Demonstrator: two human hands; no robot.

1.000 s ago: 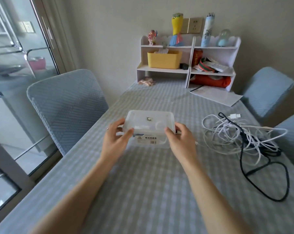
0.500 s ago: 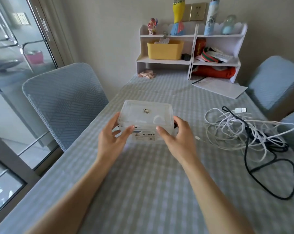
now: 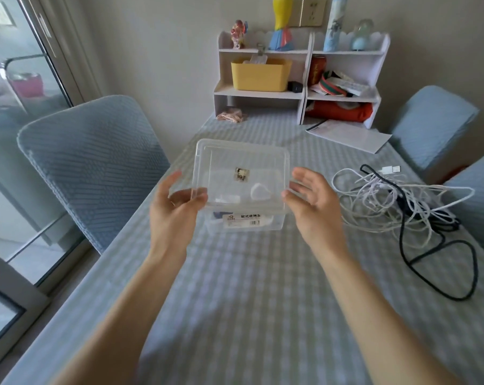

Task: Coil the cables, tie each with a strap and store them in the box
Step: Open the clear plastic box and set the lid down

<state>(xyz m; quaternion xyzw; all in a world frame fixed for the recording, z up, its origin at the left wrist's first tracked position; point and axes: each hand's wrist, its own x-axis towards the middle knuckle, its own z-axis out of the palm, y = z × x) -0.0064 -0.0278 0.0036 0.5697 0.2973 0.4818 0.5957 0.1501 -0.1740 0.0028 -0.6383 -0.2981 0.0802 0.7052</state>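
Observation:
A clear plastic lid (image 3: 240,162) is raised and tilted above the clear storage box (image 3: 275,227), which stands on the table with a white label on its front. My left hand (image 3: 174,209) pinches the lid's front left corner, thumb on top. My right hand (image 3: 315,207) holds the lid's right edge between thumb and fingers. A few small items show blurred through the plastic. To the right lies a loose tangle of white cables (image 3: 388,201) with a black cable (image 3: 441,262) looping toward the table's right edge.
The checked table (image 3: 249,301) runs back to a white shelf unit (image 3: 303,79) with a yellow bin (image 3: 260,75). White paper (image 3: 349,134) lies before the shelf. Blue-grey chairs stand at the left (image 3: 90,162) and right (image 3: 432,123). A glass door is at far left.
Both hands have lifted the lid off the box and tilted it up; the box stays on the table. The view has moved closer.

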